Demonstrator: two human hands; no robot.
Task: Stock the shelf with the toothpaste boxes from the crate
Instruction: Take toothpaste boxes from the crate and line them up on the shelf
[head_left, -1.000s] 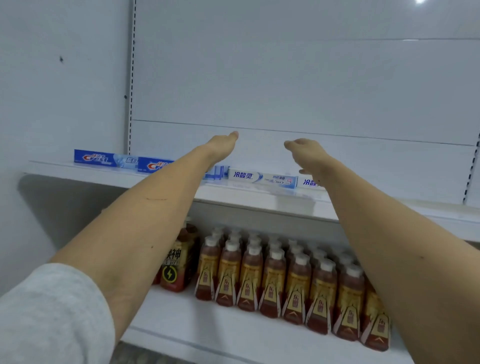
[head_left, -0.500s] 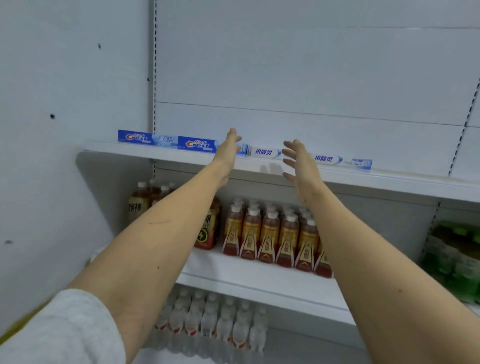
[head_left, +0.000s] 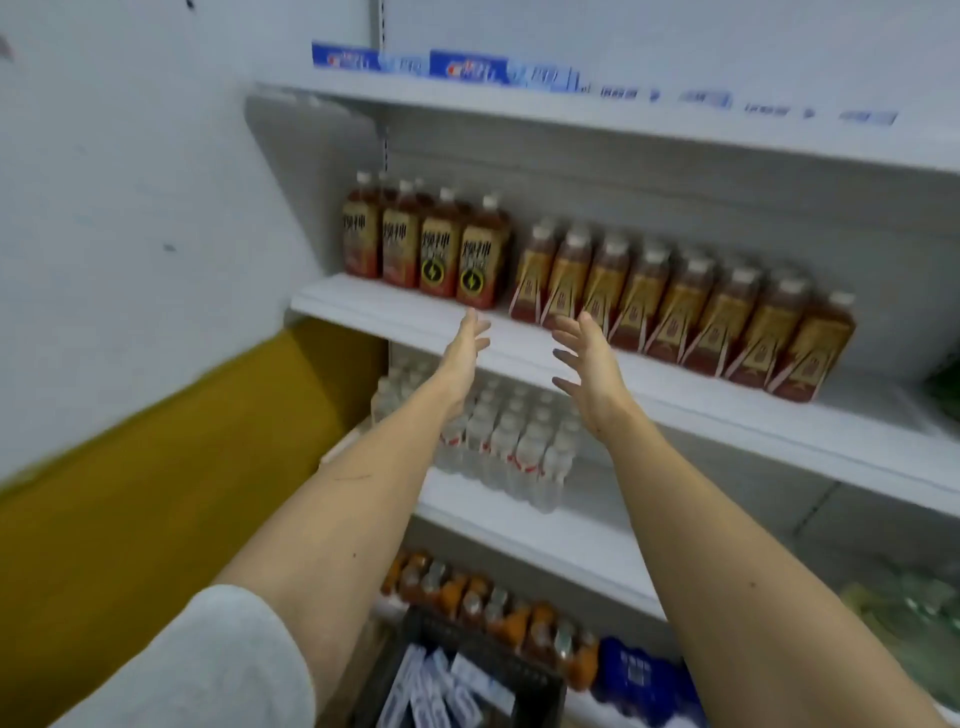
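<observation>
A: Start with the big thing. Why is the shelving unit (head_left: 675, 415) laid out like this?

B: Each level carries one kind of stock. The top shelf (head_left: 571, 117) has the toothpaste boxes (head_left: 467, 67) lying on their long sides in a row, printed faces forward so a shopper can read them. They fill the left and middle; the far right of that row is too blurred to tell.

A: And under it?

B: Brown drink bottles (head_left: 649, 306) stand upright at the front edge of the next level, with clear water bottles (head_left: 509, 447) a level lower.

A: Where does fresh stock come from?

B: From the dark crate (head_left: 467, 675) at the near bottom, just in front of the lowest level, with more boxes lying loose inside. I'd guess it sits there to be in easy reach.

A: The hands?

B: Both empty. The left hand (head_left: 467, 353) and the right hand (head_left: 584, 369) hang in front of the drinks level, fingers straight and spread, palms facing each other, holding nothing. Judging by that, another box is to be fetched from the crate.
</observation>
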